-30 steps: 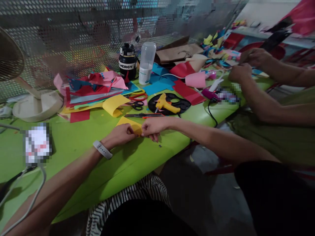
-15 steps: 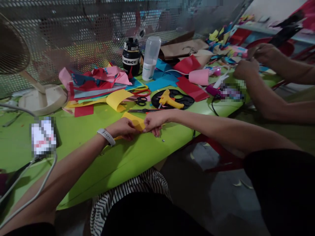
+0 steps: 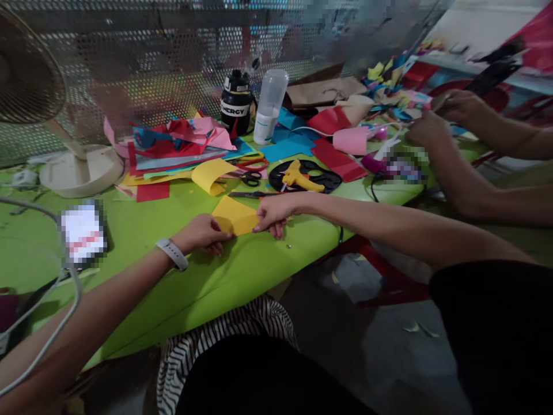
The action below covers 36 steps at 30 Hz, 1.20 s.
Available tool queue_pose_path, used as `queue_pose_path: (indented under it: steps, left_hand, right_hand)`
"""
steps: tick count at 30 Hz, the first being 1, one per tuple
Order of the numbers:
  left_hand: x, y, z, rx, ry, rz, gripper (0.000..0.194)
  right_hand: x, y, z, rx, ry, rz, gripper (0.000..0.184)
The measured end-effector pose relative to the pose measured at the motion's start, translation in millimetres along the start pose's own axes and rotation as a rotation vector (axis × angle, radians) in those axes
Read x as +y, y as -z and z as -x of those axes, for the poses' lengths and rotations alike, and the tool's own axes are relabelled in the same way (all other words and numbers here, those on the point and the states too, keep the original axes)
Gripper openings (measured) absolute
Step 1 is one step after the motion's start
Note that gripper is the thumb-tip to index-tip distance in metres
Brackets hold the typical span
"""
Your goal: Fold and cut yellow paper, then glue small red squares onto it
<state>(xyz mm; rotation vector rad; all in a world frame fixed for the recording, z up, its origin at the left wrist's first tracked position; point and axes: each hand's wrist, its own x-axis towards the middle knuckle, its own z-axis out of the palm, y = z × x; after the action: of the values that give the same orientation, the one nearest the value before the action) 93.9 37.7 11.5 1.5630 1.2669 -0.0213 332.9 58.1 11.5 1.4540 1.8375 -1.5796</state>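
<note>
- Yellow paper, 1 pc.: on counter nr. front edge, betw. hands; long axis approx. L–R, one corner pointed away, twd. dark long tool just beyond.
- R hand: fingers pinched paper's R end.
- L hand: at near L edge, fingers partly curled; couldn't tell if pinching.
- Behind: curled yellow sheet, scissors, yellow glue gun on blk. tray.

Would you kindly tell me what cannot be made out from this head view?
In the head view:
- Yellow paper: right end hidden by the right hand.
- Phone: screen masked by pixelation.
- Fan: cut off by the left edge.
- Co-worker's hands: anything held is too small to tell.
</note>
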Motion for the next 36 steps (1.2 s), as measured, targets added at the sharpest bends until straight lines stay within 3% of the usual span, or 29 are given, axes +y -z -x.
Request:
queue_pose_path:
  steps: [6, 10, 18, 25, 28, 31, 33, 36]
  left_hand:
    - [-33, 25.6, 36, 0.105, 0.132, 0.055, 0.046]
    - [-47, 37.7, 49, 0.131, 0.168, 0.032, 0.053]
    - [-62, 51.3, 59, 0.148, 0.240, -0.011, 0.051]
    - [-63, 63.2, 72, 0.175, 0.301, -0.030, 0.050]
    - [-51, 59.2, 74, 0.216, 0.224, 0.003, 0.050]
    - [-33, 44.8, 66, 0.235, 0.081, 0.061, 0.051]
    - [-22, 31.5, 58, 0.210, 0.023, 0.092, 0.053]
    - [-11, 12.6, 51, 0.155, -0.039, 0.145, 0.053]
  right_hand:
    - [-1, 0, 9, 0.052, -0.027, 0.054, 0.060]
    - [13, 3, 20, 0.100, -0.063, 0.056, 0.061]
    - [59, 6, 40, 0.164, -0.089, -0.052, 0.063]
    - [52, 9, 57, 0.197, -0.035, -0.053, 0.059]
    - [34, 1, 63, 0.443, 0.115, 0.004, 0.049]
    - [13, -17, 53, 0.737, 0.350, 0.303, 0.033]
    - [3, -29, 40, 0.719, 0.422, 0.484, 0.030]
    - [-5, -38, 28, 0.604, 0.450, 0.525, 0.023]
